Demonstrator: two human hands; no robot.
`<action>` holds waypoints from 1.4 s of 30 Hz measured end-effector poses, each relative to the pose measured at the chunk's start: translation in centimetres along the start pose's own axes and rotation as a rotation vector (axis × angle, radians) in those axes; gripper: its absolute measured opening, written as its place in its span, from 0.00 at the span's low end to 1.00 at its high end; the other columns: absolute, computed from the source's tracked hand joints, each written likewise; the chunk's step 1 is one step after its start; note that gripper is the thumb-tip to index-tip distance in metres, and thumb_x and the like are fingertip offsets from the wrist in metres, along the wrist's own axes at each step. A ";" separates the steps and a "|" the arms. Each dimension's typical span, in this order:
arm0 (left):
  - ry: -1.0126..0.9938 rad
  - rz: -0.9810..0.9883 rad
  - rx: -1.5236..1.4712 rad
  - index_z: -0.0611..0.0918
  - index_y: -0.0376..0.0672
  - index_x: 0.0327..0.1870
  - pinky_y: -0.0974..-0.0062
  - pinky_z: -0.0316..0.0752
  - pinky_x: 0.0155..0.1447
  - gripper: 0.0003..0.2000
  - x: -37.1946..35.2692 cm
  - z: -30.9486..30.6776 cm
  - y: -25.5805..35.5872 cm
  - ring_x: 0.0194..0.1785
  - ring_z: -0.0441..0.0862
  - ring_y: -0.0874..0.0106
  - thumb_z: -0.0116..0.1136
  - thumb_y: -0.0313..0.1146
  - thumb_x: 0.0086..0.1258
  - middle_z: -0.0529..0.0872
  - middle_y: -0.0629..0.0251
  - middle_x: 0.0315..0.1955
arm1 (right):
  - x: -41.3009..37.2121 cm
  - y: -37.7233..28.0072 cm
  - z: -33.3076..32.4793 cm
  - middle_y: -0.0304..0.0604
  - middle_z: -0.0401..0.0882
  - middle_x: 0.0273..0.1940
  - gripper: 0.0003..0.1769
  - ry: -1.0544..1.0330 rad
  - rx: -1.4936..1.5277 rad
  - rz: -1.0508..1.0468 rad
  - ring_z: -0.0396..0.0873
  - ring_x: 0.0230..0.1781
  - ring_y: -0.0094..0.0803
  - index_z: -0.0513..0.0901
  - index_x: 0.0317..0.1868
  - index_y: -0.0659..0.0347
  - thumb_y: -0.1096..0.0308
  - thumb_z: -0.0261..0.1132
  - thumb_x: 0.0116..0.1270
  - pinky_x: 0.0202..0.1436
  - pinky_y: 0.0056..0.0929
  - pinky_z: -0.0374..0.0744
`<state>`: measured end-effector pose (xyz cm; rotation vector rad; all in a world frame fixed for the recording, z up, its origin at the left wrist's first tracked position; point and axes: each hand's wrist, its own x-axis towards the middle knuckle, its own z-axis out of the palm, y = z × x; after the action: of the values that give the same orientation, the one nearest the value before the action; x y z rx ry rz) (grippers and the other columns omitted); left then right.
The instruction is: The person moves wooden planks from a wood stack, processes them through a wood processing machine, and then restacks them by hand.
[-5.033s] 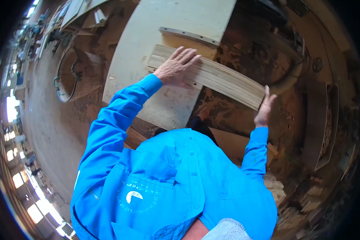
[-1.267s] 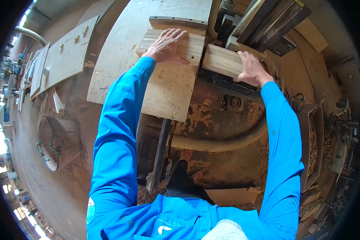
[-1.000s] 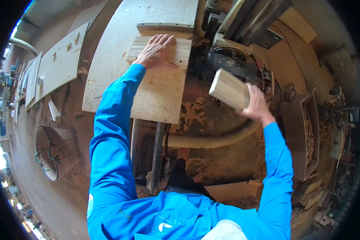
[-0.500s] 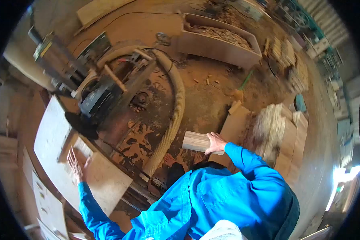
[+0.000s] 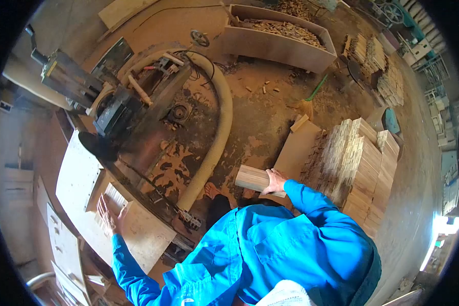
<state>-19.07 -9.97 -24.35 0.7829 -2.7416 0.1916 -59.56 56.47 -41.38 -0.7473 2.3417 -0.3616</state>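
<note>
My right hand is closed around one end of a bundle of light wooden slats, held in front of my body. Over the pale machine table, my left hand has its fingers stretched out and its thumb apart. It lies against a short row of wooden strips inside a wooden fixture; its palm side is hidden. A wooden block sits by the left thumb.
The pale table adjoins a dark machine. A ribbed hose curves across the floor. Stacked wooden slats stand at my right. Farther off are a wooden bin of offcuts and a green-handled broom.
The view has shifted slightly and become sharper. My left hand still lies at the strips in the fixture, and my right hand keeps its grip on the slats, with little movement.
</note>
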 end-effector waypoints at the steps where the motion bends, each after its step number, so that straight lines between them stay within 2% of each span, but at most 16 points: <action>1: -0.010 0.001 0.033 0.60 0.38 0.88 0.46 0.51 0.89 0.58 -0.7 0.4 0.0 0.87 0.60 0.46 0.67 0.69 0.65 0.66 0.49 0.85 | -0.2 0.4 0.3 0.65 0.76 0.69 0.71 0.000 0.006 -0.004 0.75 0.73 0.62 0.71 0.76 0.70 0.34 0.87 0.37 0.77 0.54 0.76; 3: 0.036 0.119 -0.004 0.60 0.38 0.88 0.48 0.51 0.90 0.57 -1.5 0.0 0.0 0.88 0.59 0.48 0.70 0.66 0.65 0.65 0.50 0.85 | -1.6 0.4 -1.0 0.65 0.75 0.70 0.70 -0.043 0.014 -0.004 0.75 0.73 0.62 0.71 0.76 0.70 0.35 0.87 0.36 0.77 0.54 0.76; 5: -0.128 -0.114 -0.020 0.60 0.42 0.88 0.48 0.52 0.91 0.62 0.9 -1.6 1.3 0.87 0.61 0.48 0.82 0.61 0.55 0.67 0.47 0.83 | 0.2 -1.4 -3.6 0.66 0.75 0.70 0.69 -0.061 0.073 -0.020 0.75 0.73 0.62 0.72 0.75 0.71 0.38 0.88 0.37 0.77 0.52 0.76; 6: -0.139 -0.233 0.016 0.60 0.42 0.88 0.48 0.52 0.91 0.62 2.2 -1.7 1.4 0.87 0.61 0.48 0.82 0.61 0.55 0.67 0.47 0.83 | 0.8 -1.4 -3.9 0.66 0.75 0.70 0.67 -0.063 0.116 -0.050 0.75 0.72 0.62 0.72 0.75 0.71 0.39 0.88 0.37 0.76 0.52 0.77; 10: 0.002 -0.085 -0.111 0.62 0.41 0.87 0.48 0.53 0.90 0.60 7.5 -1.6 -0.5 0.86 0.62 0.48 0.78 0.66 0.59 0.68 0.46 0.82 | 5.7 -3.3 -6.3 0.68 0.74 0.73 0.67 -0.047 0.062 0.032 0.75 0.74 0.62 0.71 0.78 0.68 0.41 0.88 0.41 0.76 0.53 0.77; 12: -0.034 -0.076 -0.166 0.63 0.42 0.87 0.47 0.54 0.90 0.55 7.7 -3.4 -0.2 0.85 0.63 0.47 0.73 0.68 0.65 0.70 0.47 0.81 | 7.1 -1.2 -5.9 0.70 0.73 0.73 0.63 -0.079 -0.065 0.048 0.73 0.74 0.65 0.69 0.79 0.70 0.39 0.85 0.52 0.76 0.54 0.76; 14: -0.051 -0.087 -0.179 0.62 0.44 0.88 0.47 0.54 0.89 0.54 7.3 -4.3 -1.0 0.85 0.63 0.47 0.72 0.66 0.67 0.70 0.47 0.80 | 8.4 -0.1 -6.4 0.70 0.73 0.73 0.62 -0.136 -0.118 0.063 0.73 0.74 0.65 0.68 0.79 0.70 0.39 0.83 0.55 0.76 0.55 0.76; 16: -0.119 -0.072 -0.107 0.63 0.43 0.87 0.49 0.58 0.88 0.55 7.8 -4.6 -1.7 0.81 0.67 0.49 0.69 0.71 0.67 0.73 0.49 0.77 | 9.7 0.6 -7.0 0.70 0.73 0.73 0.59 -0.192 -0.115 0.177 0.72 0.75 0.66 0.68 0.79 0.70 0.38 0.81 0.59 0.76 0.55 0.76; 19: -0.237 -0.108 -0.112 0.64 0.45 0.87 0.50 0.61 0.86 0.55 9.6 -4.7 -2.8 0.79 0.70 0.50 0.69 0.72 0.66 0.75 0.51 0.76 | 9.8 -4.0 -12.2 0.70 0.72 0.73 0.60 -0.206 -0.182 0.166 0.72 0.75 0.66 0.68 0.79 0.70 0.37 0.81 0.58 0.76 0.55 0.75; 24: -0.169 -0.052 -0.021 0.66 0.42 0.86 0.53 0.65 0.81 0.56 9.4 -4.3 -2.8 0.75 0.76 0.58 0.70 0.72 0.65 0.80 0.58 0.70 | 11.1 -7.5 -11.8 0.70 0.72 0.74 0.61 -0.181 -0.206 0.081 0.71 0.76 0.66 0.67 0.79 0.70 0.37 0.81 0.58 0.76 0.55 0.75; 29: -0.212 -0.112 -0.009 0.63 0.44 0.87 0.52 0.66 0.81 0.56 9.4 -4.7 -2.3 0.75 0.76 0.57 0.75 0.68 0.63 0.79 0.56 0.72 | 12.9 -8.6 -11.2 0.70 0.72 0.74 0.62 -0.158 -0.235 -0.014 0.71 0.76 0.66 0.67 0.80 0.70 0.37 0.82 0.57 0.77 0.56 0.74; 33: -0.219 -0.002 0.013 0.60 0.44 0.89 0.53 0.70 0.80 0.58 9.6 -4.9 -3.0 0.74 0.77 0.55 0.71 0.71 0.65 0.79 0.54 0.72 | 16.6 -6.6 -10.2 0.70 0.71 0.74 0.65 -0.164 -0.236 -0.033 0.70 0.77 0.66 0.66 0.81 0.70 0.36 0.83 0.55 0.78 0.56 0.73; 35: -0.208 0.083 0.030 0.59 0.43 0.89 0.54 0.72 0.78 0.58 9.6 -5.0 -3.7 0.73 0.79 0.55 0.69 0.72 0.66 0.80 0.53 0.71 | 16.0 -9.8 -11.8 0.70 0.71 0.75 0.67 -0.195 -0.231 -0.012 0.70 0.77 0.66 0.64 0.82 0.70 0.36 0.84 0.53 0.79 0.56 0.72; 37: -0.276 0.128 0.015 0.57 0.43 0.90 0.54 0.76 0.76 0.59 10.4 -5.7 -4.0 0.71 0.81 0.53 0.71 0.69 0.64 0.79 0.50 0.72 | 15.2 -11.3 -12.4 0.70 0.71 0.75 0.70 -0.154 -0.191 -0.047 0.70 0.77 0.66 0.63 0.82 0.71 0.35 0.85 0.50 0.79 0.56 0.73; 38: -0.458 0.049 -0.101 0.52 0.47 0.91 0.50 0.71 0.83 0.65 11.3 -6.2 -3.9 0.78 0.75 0.48 0.80 0.62 0.57 0.75 0.45 0.76 | 15.0 -11.6 -12.4 0.70 0.71 0.75 0.70 -0.147 -0.188 -0.033 0.70 0.77 0.66 0.63 0.82 0.71 0.35 0.85 0.50 0.79 0.56 0.73; 42: -0.660 0.025 -0.141 0.53 0.46 0.91 0.52 0.75 0.81 0.67 13.7 -7.8 -3.1 0.76 0.76 0.47 0.82 0.60 0.53 0.75 0.45 0.75 | 13.6 -10.8 -12.2 0.70 0.71 0.74 0.69 -0.134 -0.162 0.016 0.70 0.77 0.66 0.65 0.81 0.71 0.35 0.85 0.51 0.78 0.57 0.74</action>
<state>-26.72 -17.76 -12.63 0.8945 -3.3224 -0.3113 -71.60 40.47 -34.33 -0.8028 2.2679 -0.1113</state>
